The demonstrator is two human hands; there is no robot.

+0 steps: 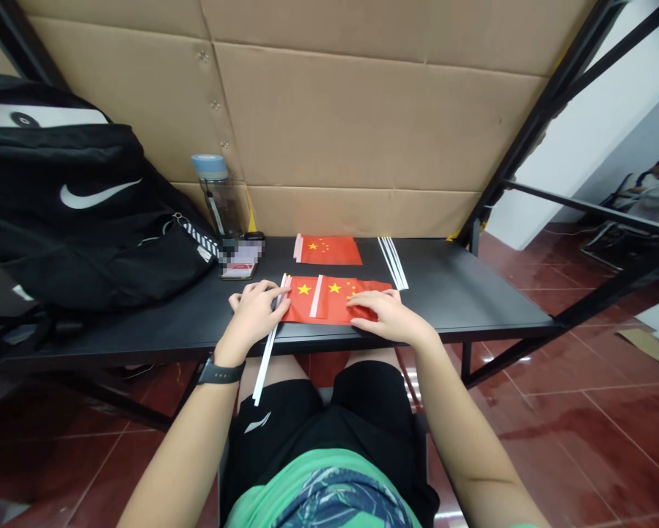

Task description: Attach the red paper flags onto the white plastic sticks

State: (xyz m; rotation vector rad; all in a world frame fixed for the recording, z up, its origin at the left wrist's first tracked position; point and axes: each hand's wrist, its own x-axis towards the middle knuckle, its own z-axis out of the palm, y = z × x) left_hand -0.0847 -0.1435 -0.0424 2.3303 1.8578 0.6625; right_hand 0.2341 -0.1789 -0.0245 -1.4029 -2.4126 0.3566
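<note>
The left hand [259,308] lies over a pair of slim white sticks [264,367], which slant from the flags' left end past the near edge of the surface [444,293] and over the lap. Its index finger and thumb reach onto the left edge of a small Chinese flag [297,312]; whether they pinch the sticks or only press on them, I cannot tell. A second Chinese flag [337,309] lies partly over the first, its pale sleeve crossing just right of the first flag's large star. The right hand [387,314] rests palm down on this upper flag's right part, thumb parted from the slightly bent fingers.

Behind these two, well apart from the hands, another Chinese flag [334,251] lies flat. To its right is a row of white sticks [394,262] laid side by side. On the left stand a black backpack [92,220] and a clear bottle with a blue lid [219,198]; a smartphone [239,270] lies just beside the backpack.
</note>
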